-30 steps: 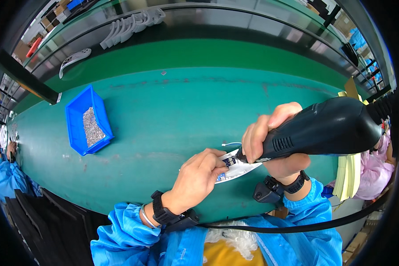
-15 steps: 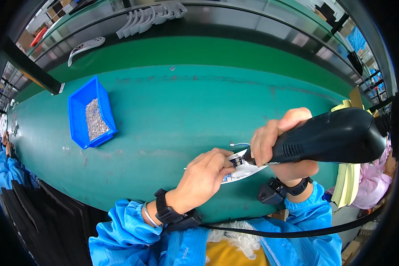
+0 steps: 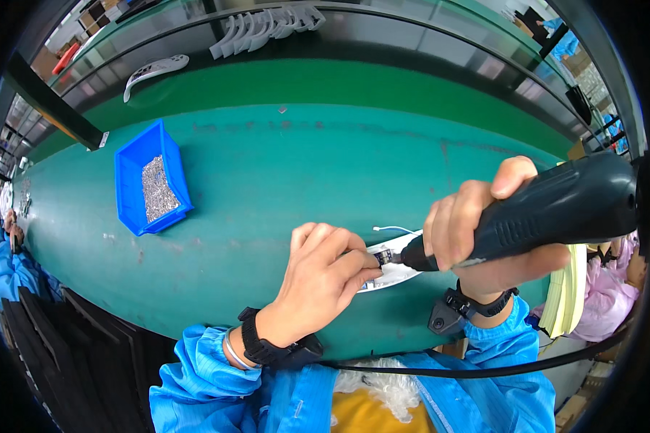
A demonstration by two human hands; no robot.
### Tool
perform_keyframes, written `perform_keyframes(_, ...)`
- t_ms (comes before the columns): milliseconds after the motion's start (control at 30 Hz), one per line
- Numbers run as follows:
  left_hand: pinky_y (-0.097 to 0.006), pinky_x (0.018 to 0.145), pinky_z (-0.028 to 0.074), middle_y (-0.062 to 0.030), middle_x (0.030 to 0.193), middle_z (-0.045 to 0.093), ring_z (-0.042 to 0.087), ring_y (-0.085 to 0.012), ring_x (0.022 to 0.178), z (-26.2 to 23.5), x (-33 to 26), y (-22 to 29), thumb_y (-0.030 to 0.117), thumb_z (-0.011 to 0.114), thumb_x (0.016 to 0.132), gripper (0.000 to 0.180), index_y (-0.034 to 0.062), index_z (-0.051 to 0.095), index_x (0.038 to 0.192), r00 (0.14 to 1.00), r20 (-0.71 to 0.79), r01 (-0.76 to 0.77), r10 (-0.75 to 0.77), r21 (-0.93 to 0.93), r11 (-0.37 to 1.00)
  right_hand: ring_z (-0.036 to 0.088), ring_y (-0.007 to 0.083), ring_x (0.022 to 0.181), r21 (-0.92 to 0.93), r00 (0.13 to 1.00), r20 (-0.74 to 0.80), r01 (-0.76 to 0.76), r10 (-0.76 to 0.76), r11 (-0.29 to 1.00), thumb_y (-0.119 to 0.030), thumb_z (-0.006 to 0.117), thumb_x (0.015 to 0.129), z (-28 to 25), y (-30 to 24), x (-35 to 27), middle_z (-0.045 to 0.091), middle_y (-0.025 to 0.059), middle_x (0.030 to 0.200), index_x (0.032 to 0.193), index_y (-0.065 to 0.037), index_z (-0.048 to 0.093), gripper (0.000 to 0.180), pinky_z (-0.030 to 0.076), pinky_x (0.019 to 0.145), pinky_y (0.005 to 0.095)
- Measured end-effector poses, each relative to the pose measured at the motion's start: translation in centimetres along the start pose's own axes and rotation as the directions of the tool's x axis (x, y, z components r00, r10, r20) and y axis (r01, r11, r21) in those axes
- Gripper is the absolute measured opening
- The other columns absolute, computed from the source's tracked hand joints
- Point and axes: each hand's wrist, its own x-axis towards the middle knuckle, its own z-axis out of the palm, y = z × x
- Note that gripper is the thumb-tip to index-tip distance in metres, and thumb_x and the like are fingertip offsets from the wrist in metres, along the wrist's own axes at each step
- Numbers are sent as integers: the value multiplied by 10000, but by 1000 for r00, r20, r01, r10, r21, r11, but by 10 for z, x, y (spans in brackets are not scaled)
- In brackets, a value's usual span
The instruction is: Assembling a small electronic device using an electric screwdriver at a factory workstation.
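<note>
My right hand (image 3: 484, 231) grips a black electric screwdriver (image 3: 549, 209), its tip pointing left onto a small white plastic part (image 3: 391, 273) lying on the green table (image 3: 289, 173). My left hand (image 3: 321, 278) pinches that white part at the spot under the driver tip and holds it down. A thin white wire (image 3: 393, 229) curls out from the part's far side. Most of the part is hidden under my fingers. Both wrists wear black straps over blue sleeves.
A blue bin (image 3: 150, 189) of small silver screws sits at the left. White curved plastic parts (image 3: 267, 25) lie on the belt beyond, with a single one (image 3: 152, 71) further left. A yellow-green stack (image 3: 567, 292) stands at the right. Other workers sit at the far left and right.
The view has shifted slightly and my hands sit a little lower. The driver tip stays on the white part; my left hand keeps holding it.
</note>
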Motion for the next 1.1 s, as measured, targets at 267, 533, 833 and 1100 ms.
perform_keyframes(267, -374, 804, 296, 15, 719, 513, 478, -154, 748, -8, -2, 7, 120, 669, 627, 107, 110, 597, 706, 999, 37, -12, 9, 74, 997, 519, 172, 437, 114, 995, 86, 41, -51, 993, -632, 506, 702, 10, 4, 1, 521, 79, 590, 996, -85, 328, 645, 428, 430, 279)
perform_keyframes(533, -371, 785, 298, -5, 738, 513, 485, -165, 745, -10, -9, 14, 108, 671, 621, 117, 91, 580, 692, 998, 31, 40, -46, 163, 986, 530, 181, 458, 114, 996, 89, 15, -25, 993, -625, 530, 691, 19, 3, -5, 534, 99, 612, 985, -72, 318, 661, 440, 452, 286)
perform_keyframes(833, -319, 608, 450, -125, 925, 612, 586, -260, 735, -33, -21, -14, 77, 664, 668, 77, 47, 605, 708, 936, 49, 351, -349, -233, 907, 522, 176, 453, -14, 972, 229, -57, 59, 998, -617, 556, 673, 10, 9, -11, 525, 102, 594, 969, -56, 311, 680, 445, 453, 282)
perform_keyframes(1100, -364, 512, 442, -148, 686, 596, 579, -317, 604, -21, -22, -20, 83, 609, 742, 153, 2, 479, 750, 936, 188, 332, -296, -201, 922, 516, 174, 453, -116, 957, 248, -128, 153, 985, -620, 564, 662, 8, 8, -14, 517, 100, 595, 961, -59, 312, 684, 444, 449, 278)
